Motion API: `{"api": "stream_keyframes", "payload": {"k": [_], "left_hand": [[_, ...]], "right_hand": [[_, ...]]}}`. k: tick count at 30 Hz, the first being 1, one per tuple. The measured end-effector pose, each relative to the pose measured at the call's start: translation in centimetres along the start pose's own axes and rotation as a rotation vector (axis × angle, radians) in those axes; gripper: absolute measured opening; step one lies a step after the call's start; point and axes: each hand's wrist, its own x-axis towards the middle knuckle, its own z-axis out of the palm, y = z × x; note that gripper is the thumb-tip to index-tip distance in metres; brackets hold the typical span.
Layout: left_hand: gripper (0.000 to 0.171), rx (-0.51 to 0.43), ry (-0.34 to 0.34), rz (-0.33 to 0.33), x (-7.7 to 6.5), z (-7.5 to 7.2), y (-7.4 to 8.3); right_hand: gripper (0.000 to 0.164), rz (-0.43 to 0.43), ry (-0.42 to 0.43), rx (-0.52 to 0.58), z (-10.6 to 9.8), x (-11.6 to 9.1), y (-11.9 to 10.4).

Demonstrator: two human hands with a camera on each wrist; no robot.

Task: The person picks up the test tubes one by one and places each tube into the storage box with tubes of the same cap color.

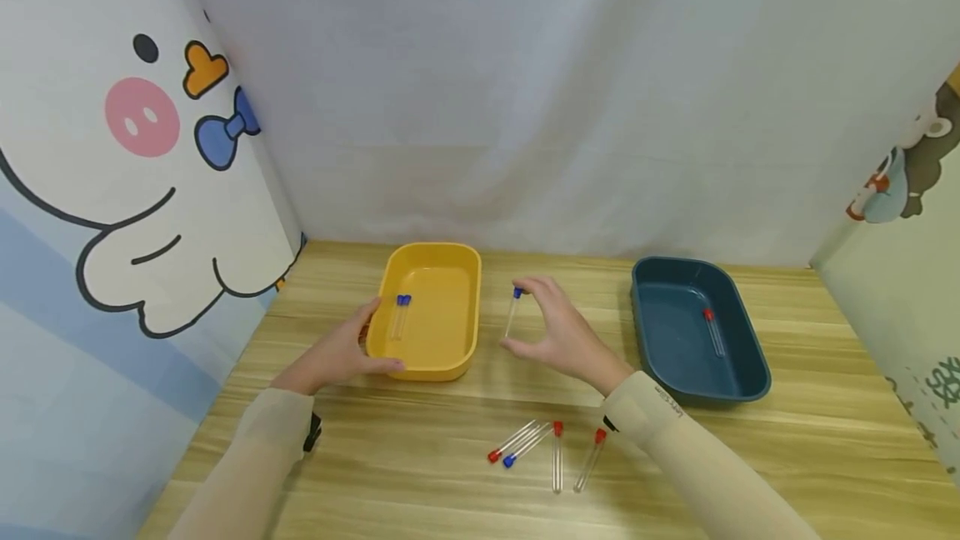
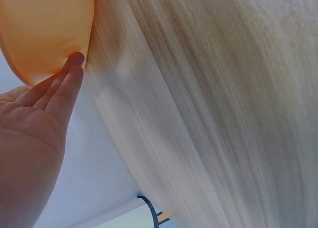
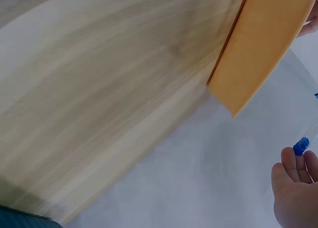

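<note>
My right hand (image 1: pixel 558 327) holds a clear test tube (image 1: pixel 513 317) with a blue cap between thumb and fingers, right of the yellow tray (image 1: pixel 477 319). In the right wrist view the fingers touch the blue cap (image 3: pixel 301 146), and part of the tube runs out of frame. The left hand (image 1: pixel 348 348) rests against the yellow tray's near left corner, its thumb by the front rim. Seen from the left wrist, its fairly straight fingers (image 2: pixel 62 91) touch the tray's outer wall. Two blue-capped test tubes (image 1: pixel 401 319) lie inside this tray.
A dark blue tray (image 1: pixel 643 332) stands to the right, with one red-capped tube (image 1: pixel 714 333) in it. Several loose tubes (image 1: pixel 557 457), most red-capped and one blue-capped, lie on the wooden table (image 1: pixel 420 457) in front. A pale curtain (image 1: pixel 525 107) hangs behind.
</note>
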Motion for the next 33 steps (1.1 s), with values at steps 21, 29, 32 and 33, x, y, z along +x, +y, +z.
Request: {"api": "stream_keyframes", "payload": {"k": [21, 29, 32, 33], "left_hand": [[0.131, 0.006, -0.004, -0.003, -0.1, -0.1, -0.1], [0.133, 0.013, -0.004, -0.014, -0.2, -0.1, 0.1], [0.133, 0.018, -0.003, -0.021, 0.0, -0.1, 0.1], [0.132, 0.021, -0.002, -0.022, 0.0, -0.1, 0.1]], "right_hand": [[0.082, -0.031, -0.024, -0.006, 2.1, 4.9, -0.8], [0.085, -0.034, -0.043, 0.012, 2.4, 5.5, -1.2], [0.085, -0.034, -0.046, 0.014, 2.7, 5.7, -1.2], [0.085, -0.036, -0.047, 0.013, 2.8, 5.8, -1.2]]}}
